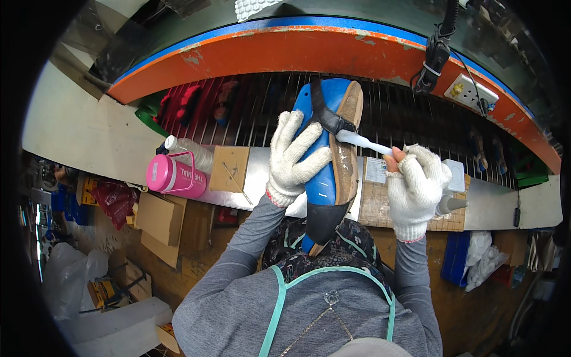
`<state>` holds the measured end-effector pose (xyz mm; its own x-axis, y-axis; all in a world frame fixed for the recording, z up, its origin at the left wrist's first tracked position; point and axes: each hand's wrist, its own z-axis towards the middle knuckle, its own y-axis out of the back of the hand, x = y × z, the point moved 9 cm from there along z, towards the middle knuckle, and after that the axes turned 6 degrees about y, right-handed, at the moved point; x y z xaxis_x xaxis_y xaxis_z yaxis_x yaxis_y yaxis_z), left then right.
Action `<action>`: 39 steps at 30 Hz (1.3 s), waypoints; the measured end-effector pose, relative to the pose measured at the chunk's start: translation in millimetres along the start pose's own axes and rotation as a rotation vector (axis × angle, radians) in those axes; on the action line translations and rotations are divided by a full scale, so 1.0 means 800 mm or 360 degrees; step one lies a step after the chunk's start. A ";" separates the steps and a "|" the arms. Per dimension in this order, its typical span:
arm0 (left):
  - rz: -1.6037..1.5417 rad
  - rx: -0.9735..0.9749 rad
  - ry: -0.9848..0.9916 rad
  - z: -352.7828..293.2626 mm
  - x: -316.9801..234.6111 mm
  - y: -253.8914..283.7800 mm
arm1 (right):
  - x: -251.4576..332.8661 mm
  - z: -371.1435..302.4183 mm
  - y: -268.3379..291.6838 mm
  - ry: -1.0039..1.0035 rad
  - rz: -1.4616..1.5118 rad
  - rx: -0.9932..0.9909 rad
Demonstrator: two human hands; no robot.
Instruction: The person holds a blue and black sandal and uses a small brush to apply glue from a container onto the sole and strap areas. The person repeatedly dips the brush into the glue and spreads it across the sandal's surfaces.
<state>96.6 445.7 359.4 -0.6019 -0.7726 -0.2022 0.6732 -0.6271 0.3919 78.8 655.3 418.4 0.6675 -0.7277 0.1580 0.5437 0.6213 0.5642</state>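
A sandal with black straps [324,110] and a brown sole edge [345,172] sits on a blue shoe last [324,190], tilted on its side in front of me. My gloved left hand [294,157] steadies the last, fingers spread across its blue face; the thumb is hidden. In my gloved right hand [416,184], bare fingertips pinch a white brush [372,144]. Its head meets the sandal where the strap joins the sole edge. Close by the right hand stand a white container [455,175] and a grey nozzle [452,205].
A pink jug [178,177], a clear bottle [199,154] and a cardboard piece [229,172] bearing a thin stick lie left on the bench ledge. Behind, metal rods [262,110] carry other footwear [225,101] below an orange panel [267,50]. A power strip [471,92] and hanging cable [433,62] are at right.
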 end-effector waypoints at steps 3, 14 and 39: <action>0.0009 -0.0034 -0.0017 0.003 0.001 0.001 | -0.011 0.003 -0.007 -0.0089 0.0160 0.0048; -0.0001 -0.0030 0.0060 -0.005 0.007 -0.001 | -0.047 -0.035 -0.041 -0.0471 0.0732 0.0423; 0.0021 -0.0209 0.0330 -0.030 0.016 -0.039 | -0.078 -0.126 -0.076 -0.1239 0.1122 0.0218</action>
<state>78.3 452.6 323.2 -0.5008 -0.7761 -0.3832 0.7385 -0.6141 0.2785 55.2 691.8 292.4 0.2730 -0.2313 0.9338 0.0660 0.9729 0.2217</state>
